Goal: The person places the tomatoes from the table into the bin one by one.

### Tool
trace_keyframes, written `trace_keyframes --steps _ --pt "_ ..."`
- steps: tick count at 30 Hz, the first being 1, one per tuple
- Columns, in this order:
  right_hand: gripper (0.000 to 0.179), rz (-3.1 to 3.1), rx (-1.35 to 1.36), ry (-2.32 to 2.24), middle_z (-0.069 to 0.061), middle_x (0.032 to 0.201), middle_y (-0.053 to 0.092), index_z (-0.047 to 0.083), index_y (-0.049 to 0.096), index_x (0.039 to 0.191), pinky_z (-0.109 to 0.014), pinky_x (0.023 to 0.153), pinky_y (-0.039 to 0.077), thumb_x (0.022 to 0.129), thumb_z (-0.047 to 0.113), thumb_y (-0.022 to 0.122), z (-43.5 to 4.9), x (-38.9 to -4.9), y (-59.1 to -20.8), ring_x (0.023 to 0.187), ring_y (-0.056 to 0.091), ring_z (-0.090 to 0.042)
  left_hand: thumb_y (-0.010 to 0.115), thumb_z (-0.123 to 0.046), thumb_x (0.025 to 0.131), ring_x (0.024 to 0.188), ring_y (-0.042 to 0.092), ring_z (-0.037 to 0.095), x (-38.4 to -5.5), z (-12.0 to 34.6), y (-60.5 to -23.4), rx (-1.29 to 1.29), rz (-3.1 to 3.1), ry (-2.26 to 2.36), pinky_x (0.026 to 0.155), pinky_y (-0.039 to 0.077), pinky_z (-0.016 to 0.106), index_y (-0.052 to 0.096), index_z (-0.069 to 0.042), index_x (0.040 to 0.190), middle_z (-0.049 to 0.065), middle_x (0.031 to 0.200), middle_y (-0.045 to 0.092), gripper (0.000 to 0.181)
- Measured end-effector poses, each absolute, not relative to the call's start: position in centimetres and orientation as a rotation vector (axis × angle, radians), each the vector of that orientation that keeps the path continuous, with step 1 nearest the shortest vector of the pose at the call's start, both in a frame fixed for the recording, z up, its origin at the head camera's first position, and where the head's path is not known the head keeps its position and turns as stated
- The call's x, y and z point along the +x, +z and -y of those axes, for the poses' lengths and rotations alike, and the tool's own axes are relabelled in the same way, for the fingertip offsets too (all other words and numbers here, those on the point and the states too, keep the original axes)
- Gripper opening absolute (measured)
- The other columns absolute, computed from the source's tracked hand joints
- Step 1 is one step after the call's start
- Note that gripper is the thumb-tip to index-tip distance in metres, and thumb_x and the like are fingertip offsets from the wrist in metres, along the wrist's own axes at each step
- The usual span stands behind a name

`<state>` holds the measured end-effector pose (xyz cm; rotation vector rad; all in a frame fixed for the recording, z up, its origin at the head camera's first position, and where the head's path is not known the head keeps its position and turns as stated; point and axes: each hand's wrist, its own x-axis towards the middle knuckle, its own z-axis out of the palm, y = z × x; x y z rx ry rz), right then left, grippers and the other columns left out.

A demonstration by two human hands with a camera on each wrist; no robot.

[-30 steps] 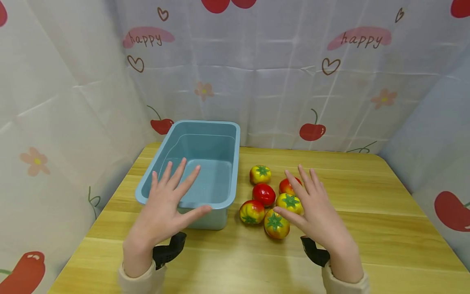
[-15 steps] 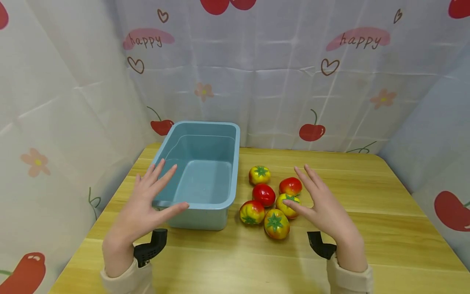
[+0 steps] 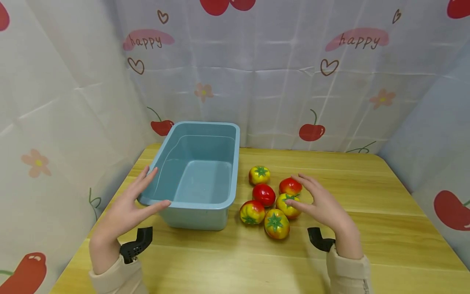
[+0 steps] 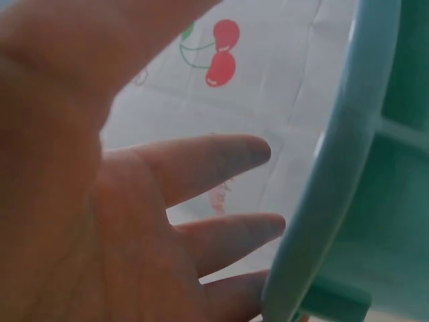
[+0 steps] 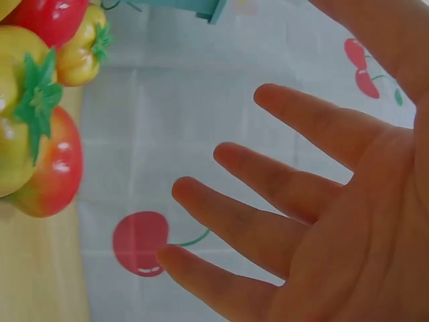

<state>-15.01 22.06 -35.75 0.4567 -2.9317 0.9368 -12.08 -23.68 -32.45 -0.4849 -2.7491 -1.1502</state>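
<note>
A light blue plastic bin stands on the left of the table. My left hand is at its near left corner, fingers spread and relaxed, holding nothing. In the left wrist view the fingers lie close to the bin's rim; whether they touch it I cannot tell. Several toy tomatoes, red and yellow with green leaf tops, sit grouped right of the bin, including a red one and a yellow one. Beside their right side hovers my right hand, fingers extended, thumb tip overlapping a yellow tomato in the head view.
The wooden table reaches back to a white curtain printed with cherries, hearts and flowers. Curtain panels also hang along the left and right sides. Each wrist wears a black camera mount.
My left hand has moved left and slightly down, from over the bin to its near left corner. My right hand has shifted a little right, uncovering the red tomato at the back right.
</note>
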Motion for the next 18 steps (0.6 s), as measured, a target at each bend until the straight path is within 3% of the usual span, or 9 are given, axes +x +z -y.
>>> trace_keyframes --steps 8,10,13,15,18 --pt "0.069 2.958 0.469 1.1 -0.021 0.136 0.045 0.005 0.049 0.133 -0.06 0.096 0.034 0.082 0.046 0.07 -23.3 -16.6 -38.1 0.122 0.042 -0.042 0.075 -0.027 0.081 0.139 0.016 0.037 -12.3 25.2 -33.1 -0.456 2.746 -1.232 0.1 0.024 0.062 0.025 -0.016 0.15 0.001 0.156 0.006 0.086" --pt "0.066 2.967 0.473 1.14 -0.02 0.134 0.047 0.004 0.051 0.131 -0.06 0.095 0.035 0.082 0.043 0.071 -23.6 -16.9 -38.6 0.121 0.043 -0.042 0.074 -0.027 0.082 0.138 0.02 0.036 -12.4 25.5 -33.3 -0.43 2.755 -1.252 0.106 0.029 0.043 0.025 -0.015 0.15 0.0 0.156 0.007 0.085" --pt "0.063 2.973 0.486 1.213 -0.02 0.132 0.049 0.003 0.052 0.131 -0.061 0.095 0.034 0.082 0.037 0.073 -23.9 -17.4 -39.2 0.119 0.045 -0.044 0.072 -0.027 0.085 0.134 0.029 0.035 -12.7 25.8 -33.6 -0.399 2.765 -1.32 0.096 0.037 0.016 0.022 -0.012 0.15 0.004 0.155 0.009 0.084" --pt "0.061 2.97 0.51 1.264 -0.02 0.131 0.05 0.002 0.051 0.131 -0.06 0.096 0.034 0.083 0.032 0.073 -24.1 -17.7 -39.7 0.118 0.046 -0.044 0.071 -0.027 0.086 0.128 0.039 0.034 -12.9 25.9 -33.8 -0.379 2.758 -1.391 0.086 0.04 0.008 0.02 -0.01 0.15 0.009 0.154 0.016 0.084" --pt "0.06 2.966 0.536 1.348 -0.02 0.129 0.051 0.001 0.05 0.132 -0.058 0.096 0.036 0.083 0.026 0.073 -24.5 -18.2 -40.4 0.117 0.047 -0.044 0.07 -0.025 0.086 0.118 0.048 0.033 -13.1 26.0 -34.0 -0.37 2.735 -1.495 0.079 0.047 0.015 0.018 -0.011 0.151 0.014 0.15 0.024 0.084"
